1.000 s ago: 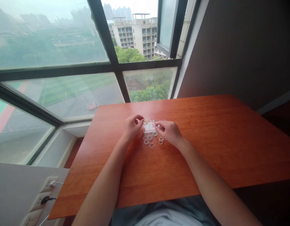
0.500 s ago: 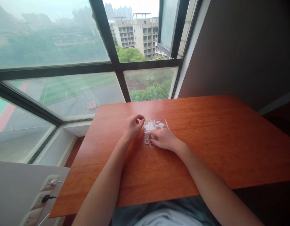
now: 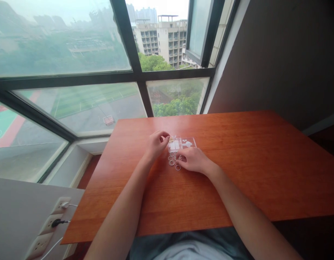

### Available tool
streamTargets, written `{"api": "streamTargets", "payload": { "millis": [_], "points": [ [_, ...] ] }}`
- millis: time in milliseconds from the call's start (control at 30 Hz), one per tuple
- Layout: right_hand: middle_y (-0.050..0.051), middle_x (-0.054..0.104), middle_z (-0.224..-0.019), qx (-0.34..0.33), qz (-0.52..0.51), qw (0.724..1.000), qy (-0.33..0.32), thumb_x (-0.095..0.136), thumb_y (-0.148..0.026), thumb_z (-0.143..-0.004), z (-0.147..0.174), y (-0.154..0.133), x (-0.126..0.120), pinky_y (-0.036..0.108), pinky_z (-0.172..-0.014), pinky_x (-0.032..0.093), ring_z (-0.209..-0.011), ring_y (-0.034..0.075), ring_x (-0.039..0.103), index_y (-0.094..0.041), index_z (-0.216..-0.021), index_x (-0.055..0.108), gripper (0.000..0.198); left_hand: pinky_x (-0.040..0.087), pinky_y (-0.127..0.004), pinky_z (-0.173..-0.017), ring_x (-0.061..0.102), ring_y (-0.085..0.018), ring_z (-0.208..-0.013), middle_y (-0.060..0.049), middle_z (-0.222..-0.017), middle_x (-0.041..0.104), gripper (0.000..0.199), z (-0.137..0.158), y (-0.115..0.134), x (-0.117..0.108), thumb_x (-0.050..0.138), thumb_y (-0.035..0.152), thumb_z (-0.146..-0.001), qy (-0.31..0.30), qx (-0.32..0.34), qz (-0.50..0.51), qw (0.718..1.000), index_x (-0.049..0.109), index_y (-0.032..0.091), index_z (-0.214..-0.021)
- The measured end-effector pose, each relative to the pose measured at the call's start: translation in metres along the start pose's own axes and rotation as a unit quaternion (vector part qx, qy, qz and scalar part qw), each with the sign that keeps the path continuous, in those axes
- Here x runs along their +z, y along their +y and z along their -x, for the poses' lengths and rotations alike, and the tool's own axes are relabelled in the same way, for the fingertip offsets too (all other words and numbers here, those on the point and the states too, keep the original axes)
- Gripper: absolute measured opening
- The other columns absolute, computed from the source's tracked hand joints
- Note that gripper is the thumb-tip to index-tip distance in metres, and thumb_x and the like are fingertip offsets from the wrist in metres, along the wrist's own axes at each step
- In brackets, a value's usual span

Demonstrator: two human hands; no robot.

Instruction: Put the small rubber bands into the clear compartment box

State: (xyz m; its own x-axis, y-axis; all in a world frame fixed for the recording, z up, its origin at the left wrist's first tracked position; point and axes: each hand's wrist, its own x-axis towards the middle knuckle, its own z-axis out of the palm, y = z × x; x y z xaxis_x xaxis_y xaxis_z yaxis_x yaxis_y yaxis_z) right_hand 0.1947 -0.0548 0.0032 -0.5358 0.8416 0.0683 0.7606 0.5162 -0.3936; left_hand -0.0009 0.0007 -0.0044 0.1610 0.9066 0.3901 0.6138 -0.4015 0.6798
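Note:
A small clear plastic box [image 3: 174, 146] with compartments lies on the table, its lid [image 3: 193, 140] spread open to the right. Small gold-coloured pieces [image 3: 171, 139] sit in its back left part. My left hand [image 3: 157, 145] is at the box's left edge, thumb and forefinger pinched together on the back left corner. Several white rings [image 3: 171, 159] lie in rows just in front of the box. Over the right-hand ones, my right hand [image 3: 193, 160] curls low to the table, thumb and fingertips around a white ring [image 3: 180, 157], partly hidden by the fingers.
The reddish-brown wooden table [image 3: 251, 162] reaches far to the right. Beyond its back edge stands a dark-framed window [image 3: 137, 76]. Wall sockets [image 3: 49, 224] with plugs and cables are at the lower left. A grey wall [image 3: 278, 61] rises on the right.
The whole view has shifted slightly, so the table and hands appear a little further right. Both hands keep nearly the same places at the box and the rings.

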Motion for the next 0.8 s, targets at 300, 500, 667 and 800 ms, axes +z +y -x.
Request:
{"api": "streamTargets", "payload": {
  "millis": [300, 500, 667, 800],
  "points": [
    [0.001, 0.070, -0.080, -0.009, -0.008, 1.000, -0.018, 0.054, -0.022, -0.085, -0.0011, 0.0017, 0.0047, 0.026, -0.068, 0.037, -0.076, 0.016, 0.060, -0.023, -0.083, 0.068, 0.015, 0.041, -0.022, -0.058, 0.053, -0.010, -0.060, 0.000, -0.076, 0.065, 0.012, 0.0004, -0.0005, 0.0009, 0.056, 0.026, -0.081, -0.005, 0.000, 0.001, 1.000, 0.066, 0.019, -0.081],
    [0.000, 0.067, -0.071, -0.015, -0.029, 0.998, 0.056, 0.058, -0.022, -0.081, -0.0023, 0.0008, 0.0037, 0.024, -0.063, 0.035, -0.068, 0.014, 0.057, -0.023, -0.082, 0.069, 0.011, 0.042, -0.022, -0.059, 0.053, -0.011, -0.061, -0.001, -0.077, 0.065, 0.014, 0.0004, -0.0010, 0.0012, 0.055, 0.027, -0.081, -0.012, 0.006, 0.005, 1.000, 0.066, 0.019, -0.081],
    [-0.001, 0.064, -0.067, 0.011, -0.075, 0.982, 0.175, 0.055, -0.025, -0.084, -0.0026, 0.0024, -0.0005, 0.021, -0.061, 0.035, -0.059, 0.010, 0.052, -0.021, -0.088, 0.069, 0.015, 0.042, -0.022, -0.058, 0.053, -0.010, -0.059, -0.001, -0.077, 0.065, 0.013, 0.0000, -0.0013, 0.0024, 0.056, 0.027, -0.081, -0.016, 0.007, 0.010, 1.000, 0.066, 0.018, -0.081],
    [-0.002, 0.064, -0.066, 0.017, -0.083, 0.978, 0.192, 0.057, -0.025, -0.083, -0.0024, 0.0059, 0.0000, 0.020, -0.060, 0.035, -0.058, 0.010, 0.052, -0.021, -0.089, 0.069, 0.014, 0.043, -0.022, -0.058, 0.053, -0.010, -0.059, -0.001, -0.077, 0.065, 0.012, 0.0001, 0.0001, 0.0024, 0.057, 0.027, -0.081, -0.018, 0.004, 0.024, 1.000, 0.066, 0.018, -0.080]
  ]
}}
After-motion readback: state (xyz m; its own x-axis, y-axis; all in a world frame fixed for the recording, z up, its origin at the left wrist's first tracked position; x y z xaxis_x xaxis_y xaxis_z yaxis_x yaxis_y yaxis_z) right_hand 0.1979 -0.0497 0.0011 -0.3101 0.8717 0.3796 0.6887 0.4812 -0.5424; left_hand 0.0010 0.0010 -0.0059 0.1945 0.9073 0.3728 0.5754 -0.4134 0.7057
